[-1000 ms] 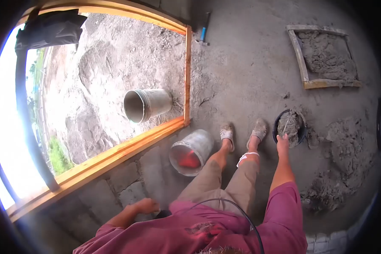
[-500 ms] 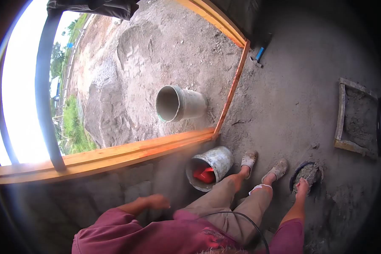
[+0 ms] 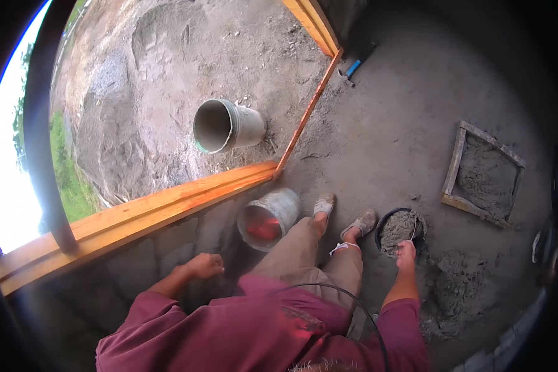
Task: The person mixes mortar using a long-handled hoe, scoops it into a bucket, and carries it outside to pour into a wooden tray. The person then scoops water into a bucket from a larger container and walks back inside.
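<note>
Black pail: the pail (image 3: 379, 234) is upright, just beside the right shoe (image 3: 359, 224), in from the floor's (image 3: 390, 124) walled edge; whether its base bears on the floor, cannot tell.
Load: grey wet mix (image 3: 395, 234) fills it nearly to the rim.
Right hand: the hand (image 3: 406, 253) is closed round the thin handle (image 3: 414, 230), arm straight down, probably to keep the heavy load level.
Left hand: the hand (image 3: 206, 265) is out toward the wall, fingers loosely curled, likely for balance; palm hidden, cannot tell if anything is inside.
Grey bucket: the bucket (image 3: 285, 208) is tipped on its side along the floor's walled edge, mouth showing something red (image 3: 262, 228); perhaps parked clear of the feet.
Wooden frame: the frame (image 3: 455, 162) lies toward the floor's far-right edge, its boards seemingly penning in more mix (image 3: 485, 173).
Hammer: the hammer (image 3: 352, 69) lies near the floor's edge by the timber upright.
</note>
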Available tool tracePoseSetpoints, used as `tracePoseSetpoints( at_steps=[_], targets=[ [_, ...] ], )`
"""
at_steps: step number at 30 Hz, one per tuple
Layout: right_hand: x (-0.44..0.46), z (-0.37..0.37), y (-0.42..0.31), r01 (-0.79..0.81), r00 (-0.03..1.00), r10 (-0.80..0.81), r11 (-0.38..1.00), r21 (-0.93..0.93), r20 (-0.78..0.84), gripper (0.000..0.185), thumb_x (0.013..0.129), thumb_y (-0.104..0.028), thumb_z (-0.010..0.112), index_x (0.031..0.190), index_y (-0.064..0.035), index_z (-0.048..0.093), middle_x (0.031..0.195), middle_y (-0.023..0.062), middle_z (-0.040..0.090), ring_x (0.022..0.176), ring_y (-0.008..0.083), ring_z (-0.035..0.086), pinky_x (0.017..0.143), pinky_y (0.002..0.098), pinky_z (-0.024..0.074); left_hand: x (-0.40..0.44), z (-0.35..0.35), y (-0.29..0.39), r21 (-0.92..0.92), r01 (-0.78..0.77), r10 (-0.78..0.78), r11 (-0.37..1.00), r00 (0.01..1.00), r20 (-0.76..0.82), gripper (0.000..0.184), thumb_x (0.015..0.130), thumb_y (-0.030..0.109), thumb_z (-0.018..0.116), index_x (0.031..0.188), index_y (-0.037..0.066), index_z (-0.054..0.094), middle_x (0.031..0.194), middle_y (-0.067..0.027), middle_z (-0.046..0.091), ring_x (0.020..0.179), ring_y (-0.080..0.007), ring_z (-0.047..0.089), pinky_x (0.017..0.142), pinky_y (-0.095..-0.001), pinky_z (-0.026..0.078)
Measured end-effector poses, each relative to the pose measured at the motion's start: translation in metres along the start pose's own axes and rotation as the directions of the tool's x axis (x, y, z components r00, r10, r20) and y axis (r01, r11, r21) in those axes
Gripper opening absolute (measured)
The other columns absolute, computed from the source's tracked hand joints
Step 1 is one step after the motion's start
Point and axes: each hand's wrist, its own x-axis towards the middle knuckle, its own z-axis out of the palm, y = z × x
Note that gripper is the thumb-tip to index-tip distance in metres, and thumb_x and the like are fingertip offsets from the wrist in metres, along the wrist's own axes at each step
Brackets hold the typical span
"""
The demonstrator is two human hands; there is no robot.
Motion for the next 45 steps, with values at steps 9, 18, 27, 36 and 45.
tracePoseSetpoints(
  at_steps=[9, 18, 27, 36, 45],
  targets=[
    [-0.124, 0.045, -0.096, 0.094, 0.994, -0.091, 0.995, 0.040, -0.064, 0.014, 0.069, -0.004, 0.058, 0.070, -0.0131, 0.047, 0.061, -0.0015, 0.040, 0.045, 0.0113, 0.036, 0.044, 0.0279, 0.0345, 0.126, -0.178, 0.026, 0.234, -0.143, 0.181, 0.962, 0.972, -0.148, 0.032, 0.087, 0.033, 0.061, 0.106, 0.007, 0.064, 0.101, -0.0186, 0.069, 0.101, -0.0358, 0.064, 0.089, -0.0449, 0.049],
    [-0.118, 0.109, -0.194, 0.080, 0.995, -0.086, 0.993, -0.092, -0.054, 0.011, 0.066, -0.006, 0.059, 0.071, -0.0116, 0.051, 0.059, -0.0012, 0.039, 0.047, 0.0126, 0.038, 0.046, 0.0294, 0.0343, 0.074, -0.393, -0.012, 0.006, -0.056, 0.044, 0.998, 0.727, -0.685, 0.031, 0.085, 0.030, 0.067, 0.094, 0.001, 0.066, 0.088, -0.0210, 0.070, 0.084, -0.0342, 0.069, 0.078, -0.0419, 0.053],
    [-0.084, 0.143, -0.242, 0.083, 0.994, -0.093, 0.982, -0.170, -0.053, 0.009, 0.067, -0.005, 0.060, 0.071, -0.0099, 0.053, 0.060, -0.0015, 0.041, 0.051, 0.0118, 0.039, 0.048, 0.0288, 0.0341, 0.107, -0.390, -0.007, 0.038, 0.161, -0.100, 0.986, 0.764, -0.637, 0.048, 0.087, 0.041, 0.065, 0.111, -0.001, 0.063, 0.096, -0.0221, 0.070, 0.094, -0.0359, 0.067, 0.085, -0.0418, 0.051],
    [-0.075, 0.203, -0.280, 0.188, 0.975, -0.210, 0.954, -0.233, -0.074, 0.012, 0.070, -0.005, 0.061, 0.067, -0.0107, 0.051, 0.059, -0.0043, 0.041, 0.051, 0.0073, 0.039, 0.048, 0.0262, 0.0288, 0.280, -0.406, 0.110, 0.099, -0.075, 0.100, 0.992, 0.955, -0.278, 0.098, 0.076, 0.064, 0.070, 0.141, -0.004, 0.041, 0.133, -0.0323, 0.050, 0.129, -0.0402, 0.047, 0.107, -0.0431, 0.039],
    [-0.051, 0.321, -0.312, 0.219, 0.976, -0.193, 0.881, -0.419, 0.104, 0.015, 0.069, -0.002, 0.056, 0.065, -0.0125, 0.046, 0.061, -0.0063, 0.040, 0.056, 0.0059, 0.033, 0.050, 0.0254, 0.0217, 0.330, -0.328, 0.116, 0.007, -0.059, 0.058, 0.998, 0.952, -0.301, 0.096, 0.068, 0.044, 0.083, 0.147, 0.014, 0.036, 0.149, -0.0335, 0.019, 0.133, -0.0525, 0.033, 0.110, -0.0507, 0.036]
  ],
)
